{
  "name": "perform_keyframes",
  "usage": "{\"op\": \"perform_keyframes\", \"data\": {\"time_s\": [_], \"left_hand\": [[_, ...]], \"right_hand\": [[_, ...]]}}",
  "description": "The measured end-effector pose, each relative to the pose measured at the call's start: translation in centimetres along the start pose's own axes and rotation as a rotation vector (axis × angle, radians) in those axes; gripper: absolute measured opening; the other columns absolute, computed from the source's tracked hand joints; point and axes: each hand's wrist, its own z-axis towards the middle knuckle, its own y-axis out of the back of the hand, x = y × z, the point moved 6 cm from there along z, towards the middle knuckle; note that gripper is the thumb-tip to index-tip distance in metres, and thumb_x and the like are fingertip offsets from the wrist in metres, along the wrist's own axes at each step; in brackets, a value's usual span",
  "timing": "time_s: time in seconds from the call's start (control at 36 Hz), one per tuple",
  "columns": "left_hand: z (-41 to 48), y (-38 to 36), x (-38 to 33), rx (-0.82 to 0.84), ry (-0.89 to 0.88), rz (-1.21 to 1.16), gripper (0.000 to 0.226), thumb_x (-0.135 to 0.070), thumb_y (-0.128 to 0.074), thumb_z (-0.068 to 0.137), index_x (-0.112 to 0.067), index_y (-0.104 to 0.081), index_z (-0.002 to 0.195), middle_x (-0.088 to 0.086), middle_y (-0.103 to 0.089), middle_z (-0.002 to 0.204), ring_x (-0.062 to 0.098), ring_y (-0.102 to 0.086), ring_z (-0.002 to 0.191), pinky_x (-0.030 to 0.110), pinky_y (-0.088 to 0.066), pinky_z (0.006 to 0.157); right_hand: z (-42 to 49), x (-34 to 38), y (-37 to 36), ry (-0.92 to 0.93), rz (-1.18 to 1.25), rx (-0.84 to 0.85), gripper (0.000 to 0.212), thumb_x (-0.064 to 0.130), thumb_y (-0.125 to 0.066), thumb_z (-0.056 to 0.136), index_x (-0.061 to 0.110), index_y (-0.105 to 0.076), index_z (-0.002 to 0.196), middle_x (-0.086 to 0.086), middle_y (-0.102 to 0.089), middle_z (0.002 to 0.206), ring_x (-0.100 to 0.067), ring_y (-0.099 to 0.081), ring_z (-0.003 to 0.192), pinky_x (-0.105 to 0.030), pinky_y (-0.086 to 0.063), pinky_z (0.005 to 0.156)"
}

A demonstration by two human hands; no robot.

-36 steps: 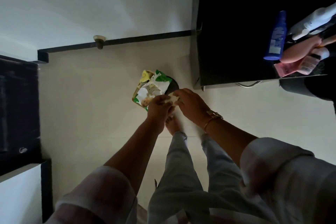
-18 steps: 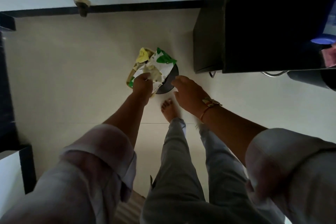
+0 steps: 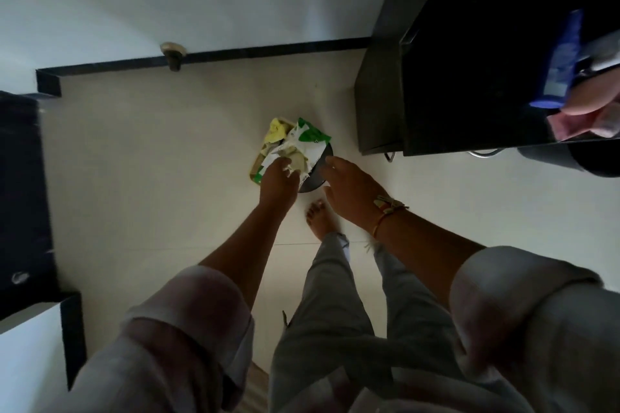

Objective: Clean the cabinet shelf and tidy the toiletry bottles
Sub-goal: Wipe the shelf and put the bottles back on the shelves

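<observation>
Crumpled paper (image 3: 295, 161) sits against a glossy plastic wrapper (image 3: 310, 139) above smooth, faintly shiny floor tiles (image 3: 167, 178). At right, a dark glossy cabinet (image 3: 469, 77) bears a blue plastic bottle (image 3: 560, 64) and metal handle (image 3: 483, 153).

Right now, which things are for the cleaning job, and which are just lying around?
For the job:
- crumpled wipe held by the left hand, at the bin
- cabinet
- blue bottle

Just lying around:
- green wrapper in the bin
- doorstop on the wall
</observation>
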Motion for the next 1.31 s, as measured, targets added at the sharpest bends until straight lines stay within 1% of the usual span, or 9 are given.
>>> {"op": "perform_keyframes", "data": {"time_s": [0.11, 0.19, 0.5, 0.72, 0.83, 0.94, 1.08, 1.17, 1.31], "left_hand": [[-4.3, 1.8, -5.2, -0.028, -0.202, 0.116, 0.035, -0.017, -0.057, 0.091, -0.008, -0.059, 0.124, 0.009, -0.062, 0.125, 0.023, -0.058, 0.116, 0.029, -0.044, 0.098], [-7.3, 2.4, -9.0, -0.02, -0.317, 0.175, 0.035, -0.017, -0.057, 0.093, -0.009, -0.057, 0.127, 0.01, -0.059, 0.128, 0.024, -0.053, 0.12, 0.03, -0.038, 0.1], [-14.5, -0.4, -21.2, 0.035, -0.714, 0.361, 0.022, -0.008, -0.052, 0.095, -0.011, -0.064, 0.113, 0.008, -0.06, 0.114, 0.019, -0.059, 0.101, 0.018, -0.038, 0.083], [-16.3, -4.8, -27.1, 0.113, -0.762, 0.437, 0.016, -0.014, -0.051, 0.097, -0.016, -0.066, 0.093, 0.0, -0.063, 0.096, 0.009, -0.059, 0.084, 0.015, -0.042, 0.073], [-15.7, -7.8, -29.3, 0.125, -0.769, 0.451, 0.014, -0.026, -0.052, 0.098, -0.02, -0.065, 0.097, 0.0, -0.068, 0.095, 0.009, -0.063, 0.085, 0.02, -0.049, 0.077], [-14.7, -11.1, -31.8, 0.171, -0.737, 0.426, 0.018, -0.026, -0.051, 0.098, -0.017, -0.067, 0.101, 0.004, -0.072, 0.095, 0.016, -0.068, 0.089, 0.036, -0.055, 0.083], [-13.7, -14.5, -34.5, 0.117, -0.707, 0.35, 0.018, -0.019, -0.051, 0.096, -0.015, -0.067, 0.106, 0.006, -0.071, 0.101, 0.02, -0.068, 0.094, 0.032, -0.054, 0.082], [-13.0, -16.3, -35.9, 0.103, -0.69, 0.312, 0.023, -0.024, -0.055, 0.096, -0.01, -0.064, 0.111, 0.008, -0.07, 0.108, 0.021, -0.066, 0.101, 0.027, -0.05, 0.08], [-10.5, -18.9, -37.1, 0.102, -0.586, 0.304, 0.044, -0.034, -0.062, 0.092, -0.003, -0.058, 0.123, 0.013, -0.065, 0.12, 0.025, -0.063, 0.11, 0.027, -0.049, 0.084]], "right_hand": [[-2.7, 1.7, 3.8, 0.003, 0.011, -0.039, 0.042, 0.016, -0.049, 0.097, 0.012, -0.047, 0.138, -0.008, -0.032, 0.154, -0.027, -0.036, 0.138, -0.037, -0.039, 0.109], [-5.1, 2.1, 6.9, 0.002, 0.002, -0.085, 0.041, 0.015, -0.049, 0.098, 0.008, -0.047, 0.138, -0.01, -0.033, 0.154, -0.026, -0.036, 0.139, -0.033, -0.035, 0.109], [-11.5, -4.1, 12.9, -0.143, 0.042, -0.243, 0.047, 0.025, -0.049, 0.099, 0.014, -0.04, 0.144, -0.004, -0.027, 0.157, -0.022, -0.034, 0.141, -0.032, -0.032, 0.113], [-14.3, -11.8, 16.4, -0.243, 0.076, -0.376, 0.041, 0.016, -0.054, 0.096, 0.009, -0.051, 0.136, -0.008, -0.043, 0.147, -0.026, -0.047, 0.131, -0.031, -0.038, 0.107], [-16.2, -16.1, 18.1, -0.336, 0.161, -0.55, 0.024, 0.004, -0.062, 0.088, 0.004, -0.066, 0.112, -0.017, -0.065, 0.114, -0.034, -0.064, 0.104, -0.035, -0.051, 0.088], [-17.9, -20.2, 19.5, -0.472, 0.282, -0.666, 0.007, 0.009, -0.062, 0.086, 0.009, -0.068, 0.084, -0.013, -0.07, 0.082, -0.034, -0.067, 0.076, -0.029, -0.049, 0.066], [-18.6, -24.1, 20.2, -0.781, 0.434, -0.615, 0.055, 0.032, -0.02, 0.095, 0.009, -0.07, 0.102, -0.01, -0.071, 0.099, -0.03, -0.069, 0.092, -0.03, -0.051, 0.073], [-18.1, -25.3, 21.1, -0.868, 0.446, -0.565, 0.033, 0.029, -0.046, 0.097, 0.005, -0.066, 0.107, -0.014, -0.068, 0.108, -0.033, -0.064, 0.103, -0.029, -0.045, 0.077], [-17.5, -27.1, 22.4, -0.888, 0.375, -0.654, 0.045, 0.034, -0.041, 0.101, 0.001, -0.049, 0.129, -0.016, -0.058, 0.126, -0.03, -0.059, 0.113, -0.033, -0.047, 0.089]]}}
